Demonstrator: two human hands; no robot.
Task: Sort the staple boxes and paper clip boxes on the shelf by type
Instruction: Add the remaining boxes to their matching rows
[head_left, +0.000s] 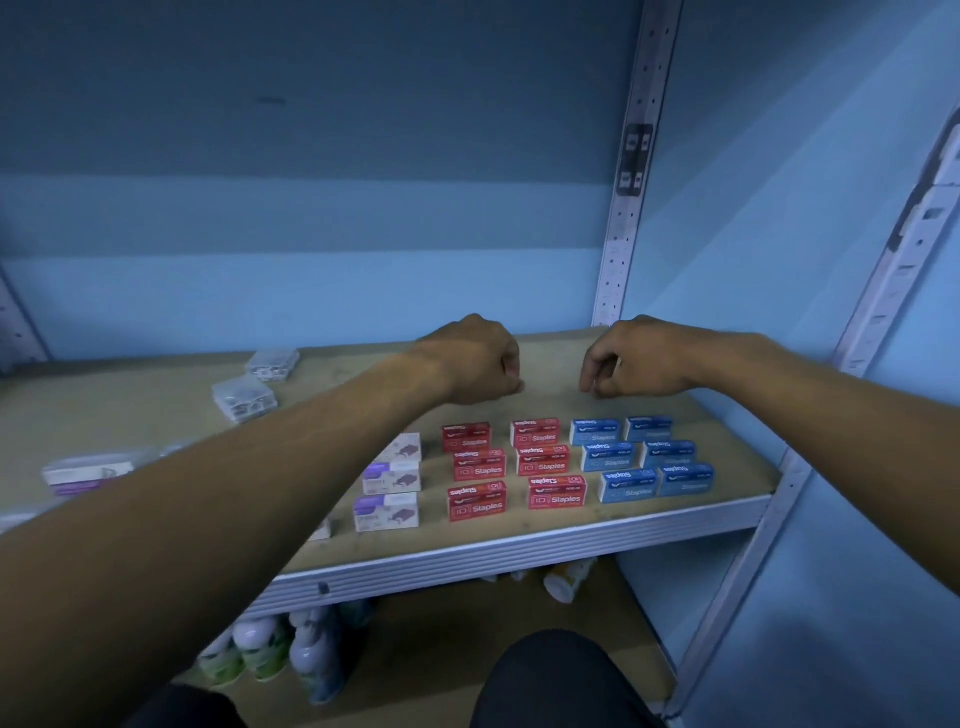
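Several red staple boxes (519, 467) stand in two columns on the wooden shelf (519, 540). To their right several blue staple boxes (641, 457) form two more columns. Left of the red ones, three white-and-purple boxes (389, 483) line up front to back. Two clear plastic clip boxes (244, 397) lie at the back left. My left hand (475, 361) hovers behind the red boxes, fingers curled shut and holding nothing. My right hand (636, 361) hangs behind the blue boxes, fingers loosely curled, nothing in it.
More white-and-purple boxes (88, 475) lie blurred at the far left, partly hidden by my left forearm. A perforated metal upright (623, 234) rises at the shelf's back right corner. Bottles (270, 649) stand on the lower shelf. My knee (550, 680) is below.
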